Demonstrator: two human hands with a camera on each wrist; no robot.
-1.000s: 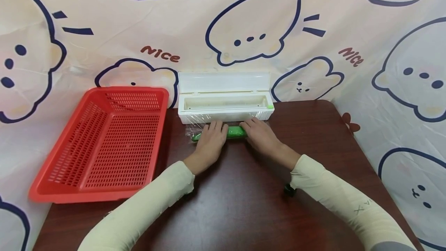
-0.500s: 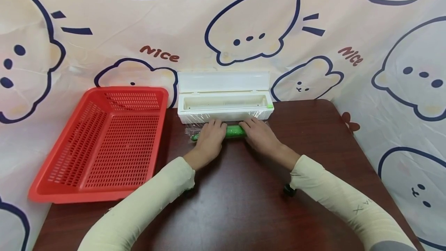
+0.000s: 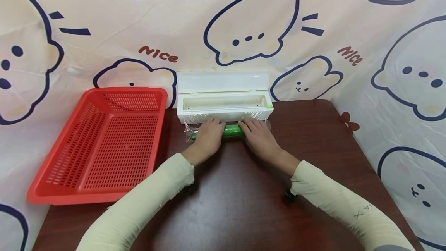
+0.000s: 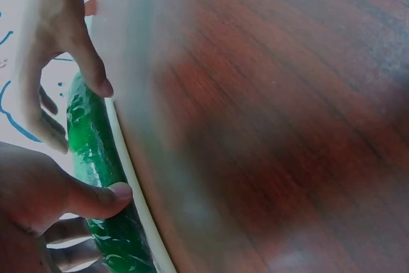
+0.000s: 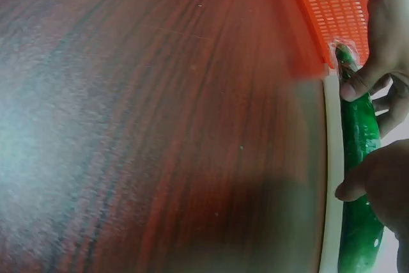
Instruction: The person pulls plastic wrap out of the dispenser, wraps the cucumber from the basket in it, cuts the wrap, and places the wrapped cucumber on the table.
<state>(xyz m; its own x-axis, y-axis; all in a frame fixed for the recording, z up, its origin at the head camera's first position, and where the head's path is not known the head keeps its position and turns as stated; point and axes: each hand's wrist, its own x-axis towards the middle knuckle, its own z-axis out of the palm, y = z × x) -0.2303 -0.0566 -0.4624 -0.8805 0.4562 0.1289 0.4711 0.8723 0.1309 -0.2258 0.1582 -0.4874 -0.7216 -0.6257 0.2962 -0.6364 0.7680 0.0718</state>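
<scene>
A green cucumber (image 3: 232, 131) in clear plastic film lies crosswise just in front of a white cling film dispenser (image 3: 225, 117), whose lid (image 3: 223, 82) stands up. Film stretches from the dispenser's front down to the cucumber. My left hand (image 3: 210, 136) grips the cucumber left of its middle, thumb (image 4: 105, 199) on the near side and fingers beyond. Toward the other end, my right hand (image 3: 259, 136) holds it the same way, its thumb (image 5: 354, 183) on the near side. The hands cover much of the cucumber; its left tip (image 5: 345, 54) shows wrapped.
A red perforated basket (image 3: 118, 150) stands left of the dispenser on the dark wooden table (image 3: 237, 204). A patterned cloth (image 3: 195, 22) hangs behind the table and along its sides. A small green piece (image 3: 269, 106) sits at the dispenser's right end.
Both hands keep their grip on the cucumber and have shifted only slightly, a little toward the dispenser. The film at the cucumber's left end has changed shape somewhat.
</scene>
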